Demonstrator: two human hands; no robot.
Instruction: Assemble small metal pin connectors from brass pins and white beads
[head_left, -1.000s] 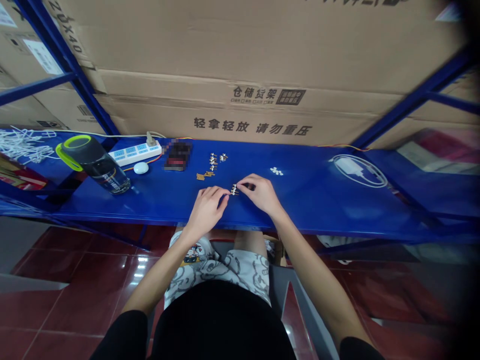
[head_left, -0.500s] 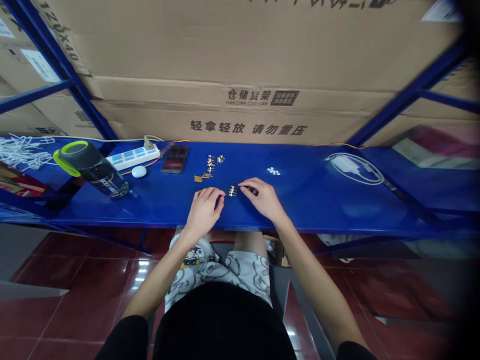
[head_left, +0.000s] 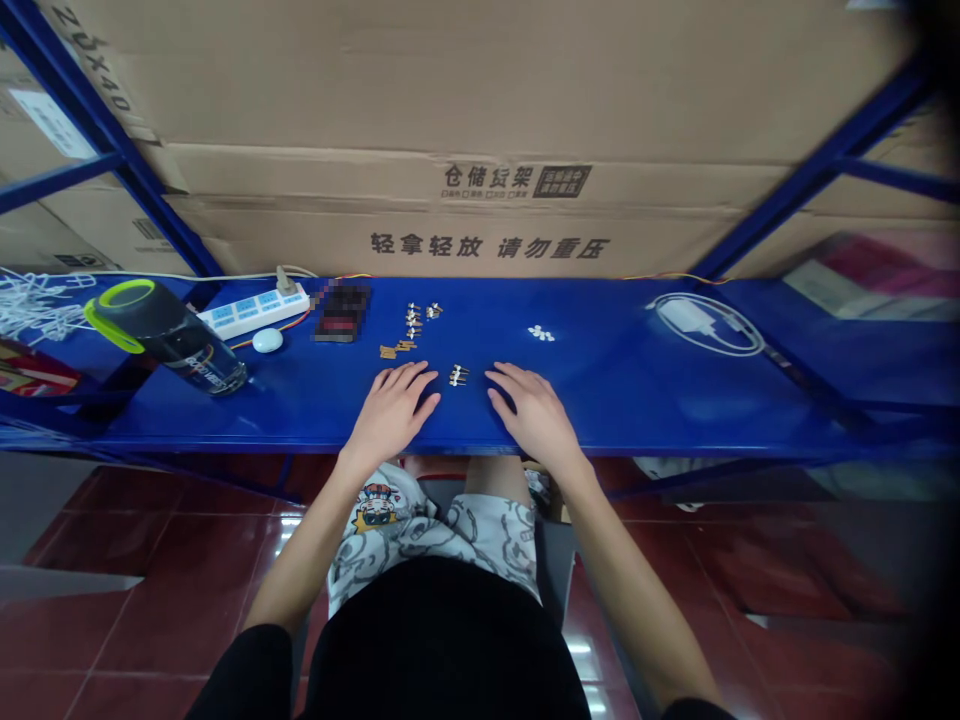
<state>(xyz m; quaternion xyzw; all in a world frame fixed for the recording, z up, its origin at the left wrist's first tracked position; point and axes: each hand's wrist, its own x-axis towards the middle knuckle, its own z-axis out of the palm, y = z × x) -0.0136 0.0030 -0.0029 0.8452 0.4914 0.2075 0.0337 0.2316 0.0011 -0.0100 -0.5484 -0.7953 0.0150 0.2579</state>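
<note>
White-and-brown cluster [head_left: 458, 376] on the blue surface [head_left: 637, 400], between the left hand [head_left: 391, 408] and the right hand [head_left: 538, 412].
We see the grip of both hands released, each near the cluster but apart from it; whether either hand rests on the surface, we cannot tell. Beyond the left hand we find loose brown pieces [head_left: 388, 352] and, farther back, a short row of similar white-and-brown parts [head_left: 413, 319]; loose white pieces [head_left: 541, 333] lie beyond the right hand. We have a bottle [head_left: 187, 345] well to the left.
</note>
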